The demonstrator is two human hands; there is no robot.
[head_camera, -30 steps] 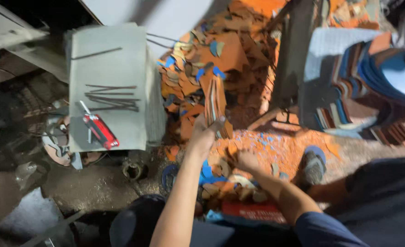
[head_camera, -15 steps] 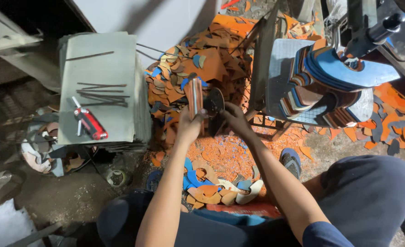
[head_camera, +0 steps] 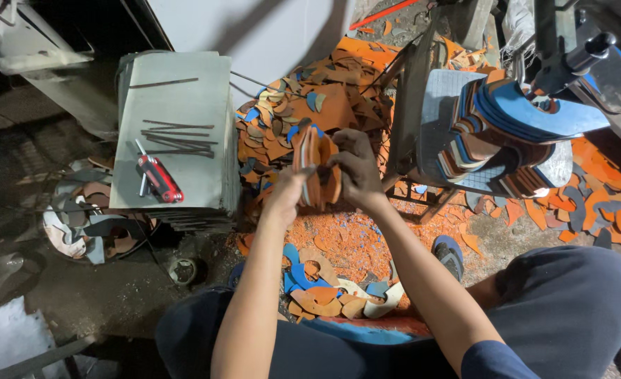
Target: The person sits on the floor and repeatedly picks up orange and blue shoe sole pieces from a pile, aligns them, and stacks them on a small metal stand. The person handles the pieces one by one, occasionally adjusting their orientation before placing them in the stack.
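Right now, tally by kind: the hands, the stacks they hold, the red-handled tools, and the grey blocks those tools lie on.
Hands: 2, the left hand and the right hand
Stack of orange pieces, held by both: 1
Red-handled tool: 1
Grey block: 1
Total: 5

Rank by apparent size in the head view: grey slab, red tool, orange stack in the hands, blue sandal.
1. grey slab, by far the largest.
2. orange stack, held up between left hand and right hand; nearer the camera, so it may look oversized.
3. red tool and blue sandal look alike; not ranked.
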